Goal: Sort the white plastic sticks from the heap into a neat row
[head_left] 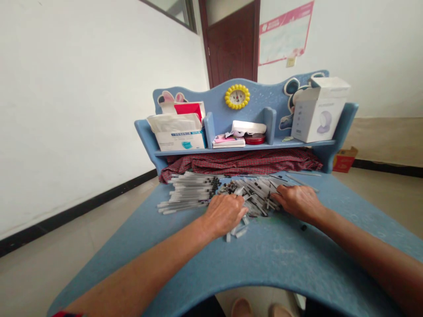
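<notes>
Desk: left hand, right hand rest open fingers on pens.

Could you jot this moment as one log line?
left hand: on loose pens | right hand: flat on same pile | neat stack: left of hands

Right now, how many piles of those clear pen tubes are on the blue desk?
2: a neat stack at the left, beside the left hand; a loose heap in the middle, under it and the right hand. More may be hidden beneath them.
</notes>
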A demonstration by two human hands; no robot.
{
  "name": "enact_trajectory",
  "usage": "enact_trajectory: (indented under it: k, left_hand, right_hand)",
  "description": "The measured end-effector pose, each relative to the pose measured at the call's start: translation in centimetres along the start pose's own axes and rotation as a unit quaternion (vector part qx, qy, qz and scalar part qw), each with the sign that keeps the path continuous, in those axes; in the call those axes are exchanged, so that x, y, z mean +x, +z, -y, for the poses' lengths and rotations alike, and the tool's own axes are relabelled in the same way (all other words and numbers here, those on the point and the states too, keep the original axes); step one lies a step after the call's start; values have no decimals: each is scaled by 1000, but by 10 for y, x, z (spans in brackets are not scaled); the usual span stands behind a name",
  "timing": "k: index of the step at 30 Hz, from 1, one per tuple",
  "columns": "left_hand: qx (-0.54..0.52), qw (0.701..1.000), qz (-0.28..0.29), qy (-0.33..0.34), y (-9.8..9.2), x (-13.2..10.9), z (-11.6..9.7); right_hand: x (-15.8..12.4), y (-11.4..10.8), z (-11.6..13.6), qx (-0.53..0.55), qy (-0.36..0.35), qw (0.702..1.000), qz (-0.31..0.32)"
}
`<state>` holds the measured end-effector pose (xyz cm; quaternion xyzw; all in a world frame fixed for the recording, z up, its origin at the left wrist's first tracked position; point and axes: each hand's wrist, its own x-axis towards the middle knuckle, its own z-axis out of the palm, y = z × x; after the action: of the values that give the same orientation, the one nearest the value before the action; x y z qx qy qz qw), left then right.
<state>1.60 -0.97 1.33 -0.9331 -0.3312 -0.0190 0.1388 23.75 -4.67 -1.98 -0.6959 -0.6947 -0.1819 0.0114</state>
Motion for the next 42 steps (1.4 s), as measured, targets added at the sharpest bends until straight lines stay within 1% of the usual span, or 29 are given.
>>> enact_trajectory:
  k: [6, 9, 15, 17, 19, 23, 25, 29, 33, 39, 42]
  left_hand:
    - [2, 1000, -13, -12, -4, -7, 7]
    - [5, 999, -11, -32, -5, -12, 19]
    - [59, 992, -22, -112, -1, -28, 50]
    - [77, 990, -17, -120, 4, -32, 56]
    - [83, 990, 1, -116, 9, -35, 60]
    - [84, 990, 49, -107, 19, -37, 61]
    - [88, 989, 62, -105, 22, -37, 61]
    - [104, 986, 72, -104, 22, -34, 60]
    - [114, 987, 78, -87, 23, -30, 61]
    - [115, 987, 73, -88, 26, -28, 62]
    - [115, 986, 72, -98, 22, -29, 61]
  right_hand:
    - [0, 2, -6, 9, 24, 1000, -4]
    - [-1, 5, -12, 13, 35, 999, -8]
    - [-6, 11, -20, 34, 59, 997, -21]
    - [-6, 12, -20, 37, 68, 997, -28]
    - [-7, 13, -20, 40, 71, 996, -33]
    - [-8, 15, -19, 50, 68, 996, -38]
    - [-9, 15, -19, 54, 69, 995, -40]
    - [-10, 14, -20, 63, 68, 995, -36]
    - [-11, 13, -20, 71, 71, 994, -38]
    - [-12, 13, -19, 80, 62, 993, -66]
    - [-12, 14, -19, 84, 57, 991, -88]
